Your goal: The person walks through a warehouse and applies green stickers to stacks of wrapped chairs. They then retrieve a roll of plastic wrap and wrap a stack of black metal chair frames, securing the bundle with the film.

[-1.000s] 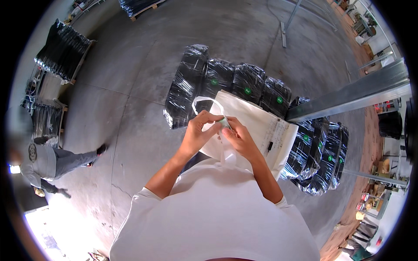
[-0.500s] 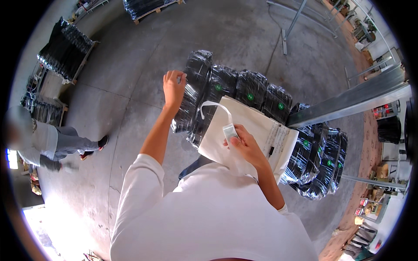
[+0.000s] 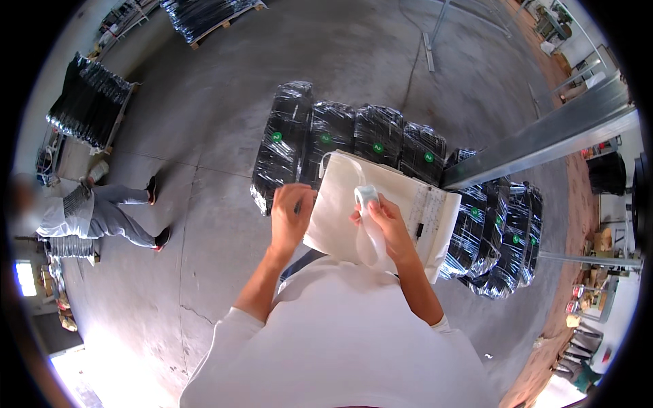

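My right hand [image 3: 386, 221] is closed on a small roll of white label strip [image 3: 366, 196]. One end of the strip curls away over the beige board [image 3: 333, 211], and a wide loop hangs below my fingers. My left hand [image 3: 291, 214] is closed, fingers curled, by the board's left edge; a small dark thing shows between the fingers, too small to name. Beyond the hands stand several black bundles in clear wrap, with round green stickers. The leftmost bundle [image 3: 286, 115] bears a green sticker [image 3: 276, 137].
A black marker [image 3: 420, 230] lies on a written sheet on the board. A metal beam [image 3: 544, 149] slants in from the right above the bundles. A person [image 3: 88, 211] stands at the left, near stacked black goods [image 3: 88, 102] on a pallet.
My left hand has come back from the leftmost bundle toward the board, and a green sticker shows there. The label roll has turned in my right hand. The person at left has shifted.
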Tool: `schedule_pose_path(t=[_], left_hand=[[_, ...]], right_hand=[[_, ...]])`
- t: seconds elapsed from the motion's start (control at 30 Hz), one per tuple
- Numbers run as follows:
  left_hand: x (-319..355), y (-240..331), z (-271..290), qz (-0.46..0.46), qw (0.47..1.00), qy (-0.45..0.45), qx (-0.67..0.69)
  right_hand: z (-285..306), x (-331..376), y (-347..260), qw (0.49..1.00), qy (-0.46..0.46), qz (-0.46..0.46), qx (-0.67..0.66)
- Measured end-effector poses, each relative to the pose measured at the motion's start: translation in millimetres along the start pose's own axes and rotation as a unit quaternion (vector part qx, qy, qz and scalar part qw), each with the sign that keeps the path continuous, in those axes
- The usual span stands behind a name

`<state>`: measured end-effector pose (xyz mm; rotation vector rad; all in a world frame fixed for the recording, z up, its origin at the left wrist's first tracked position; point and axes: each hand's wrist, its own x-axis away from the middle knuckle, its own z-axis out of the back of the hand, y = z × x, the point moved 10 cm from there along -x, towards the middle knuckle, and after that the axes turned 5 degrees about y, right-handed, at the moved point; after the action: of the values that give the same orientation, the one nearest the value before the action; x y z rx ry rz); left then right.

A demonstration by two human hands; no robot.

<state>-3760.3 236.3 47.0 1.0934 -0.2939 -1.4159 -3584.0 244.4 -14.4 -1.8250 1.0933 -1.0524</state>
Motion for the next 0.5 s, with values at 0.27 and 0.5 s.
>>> schedule_pose_path(t=[0.27, 0.5], left_hand=[[33, 34, -40, -0.012, 0.994, -0.102, 0.041], [36, 7, -53, 0.026, 0.989, -0.09, -0.114]], right_hand=[[10, 1, 17, 0.996, 0.022, -0.039, -0.079], [80, 26, -17, 0.983, 0.169, 0.062, 0.039]])
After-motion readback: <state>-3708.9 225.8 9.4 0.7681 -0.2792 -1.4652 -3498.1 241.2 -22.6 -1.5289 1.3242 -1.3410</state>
